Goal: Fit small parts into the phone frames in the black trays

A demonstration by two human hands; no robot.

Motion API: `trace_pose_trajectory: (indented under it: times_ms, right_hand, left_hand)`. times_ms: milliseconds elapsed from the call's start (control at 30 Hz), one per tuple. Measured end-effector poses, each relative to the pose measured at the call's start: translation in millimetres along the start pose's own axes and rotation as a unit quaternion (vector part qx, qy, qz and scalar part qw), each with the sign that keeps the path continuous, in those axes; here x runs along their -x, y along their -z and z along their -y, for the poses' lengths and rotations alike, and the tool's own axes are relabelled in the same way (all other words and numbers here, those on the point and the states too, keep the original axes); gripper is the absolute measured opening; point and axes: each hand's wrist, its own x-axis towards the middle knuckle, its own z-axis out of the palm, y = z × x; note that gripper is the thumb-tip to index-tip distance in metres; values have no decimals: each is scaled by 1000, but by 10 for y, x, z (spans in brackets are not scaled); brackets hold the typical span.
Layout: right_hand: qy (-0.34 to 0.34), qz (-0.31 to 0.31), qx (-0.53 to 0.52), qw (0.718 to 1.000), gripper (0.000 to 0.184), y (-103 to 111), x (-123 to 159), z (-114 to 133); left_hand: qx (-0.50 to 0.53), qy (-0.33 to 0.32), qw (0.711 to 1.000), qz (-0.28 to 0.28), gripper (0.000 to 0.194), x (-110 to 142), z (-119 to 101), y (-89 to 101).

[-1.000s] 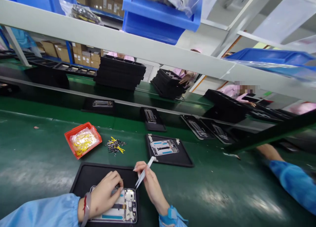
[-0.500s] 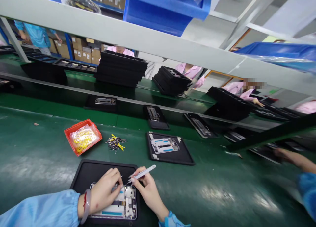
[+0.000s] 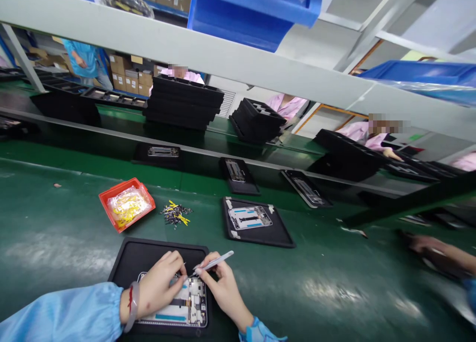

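A phone frame (image 3: 186, 307) lies in a black tray (image 3: 137, 260) at the near edge of the green bench. My left hand (image 3: 158, 287) rests on the frame's upper part, fingers curled and pressing down on it. Just to its right, my right hand (image 3: 219, 290) pinches white tweezers (image 3: 213, 262), whose tips point left at the frame's top edge near my left fingertips. What the tips touch is too small to make out.
An orange tray (image 3: 126, 203) of bagged yellow parts and a small parts pile (image 3: 175, 215) lie ahead on the left. Another black tray with a phone frame (image 3: 256, 223) sits ahead. Trays ride the belt (image 3: 238, 176) beyond. A co-worker's arm (image 3: 442, 250) reaches in at right.
My right hand has tipped the tweezers from upright to nearly flat and brought the tips onto the frame's top edge. The co-worker's arm at right has pulled back.
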Motion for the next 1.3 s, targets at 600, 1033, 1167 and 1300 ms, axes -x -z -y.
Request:
trace_pose_trajectory:
  times_ms: [600, 1033, 1167, 1300]
  right_hand:
    - [118, 34, 121, 985, 11, -25, 111, 41]
    - [124, 25, 126, 984, 9, -55, 137, 59]
    - [114, 35, 137, 983, 8, -43, 142, 71]
    - [106, 50, 137, 984, 7, -21, 136, 108]
  left_hand:
    - [-57, -77, 995, -13, 19, 51, 59, 21]
    - [-168, -168, 970, -45, 31, 114, 50, 41]
    - [-183, -179, 966, -49, 34, 116, 38, 29]
    - [-188, -184, 964, -41, 32, 110, 33, 9]
